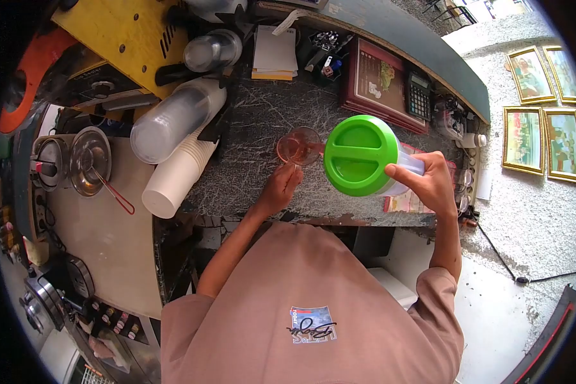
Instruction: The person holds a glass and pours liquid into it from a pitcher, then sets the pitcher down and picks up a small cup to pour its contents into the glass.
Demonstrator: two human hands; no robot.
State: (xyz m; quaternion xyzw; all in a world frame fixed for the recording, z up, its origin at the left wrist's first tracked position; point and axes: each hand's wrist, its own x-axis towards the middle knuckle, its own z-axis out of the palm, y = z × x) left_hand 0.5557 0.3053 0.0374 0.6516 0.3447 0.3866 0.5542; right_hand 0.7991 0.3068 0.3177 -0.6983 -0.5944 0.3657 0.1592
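My right hand (430, 182) is wrapped round a pitcher (411, 165) with a green lid (358, 176). The pitcher is tilted to the left, its spout side close to a clear glass mug (296, 142). Reddish liquid shows at the spout and inside the mug. Closed at the mug's near side is my left hand (280, 190), its fingers gripping what looks like the handle. Both hands are above the dark, scratched counter (256, 121). The pitcher's underside and the liquid level in the mug are hidden.
Stacked paper cups (176, 182) and clear plastic cups (166, 128) lie at the counter's left. A metal bowl (91, 150) with a red-handled strainer stands further left. Menus (377, 83), a calculator (419, 96) and a notepad (275, 51) lie at the back.
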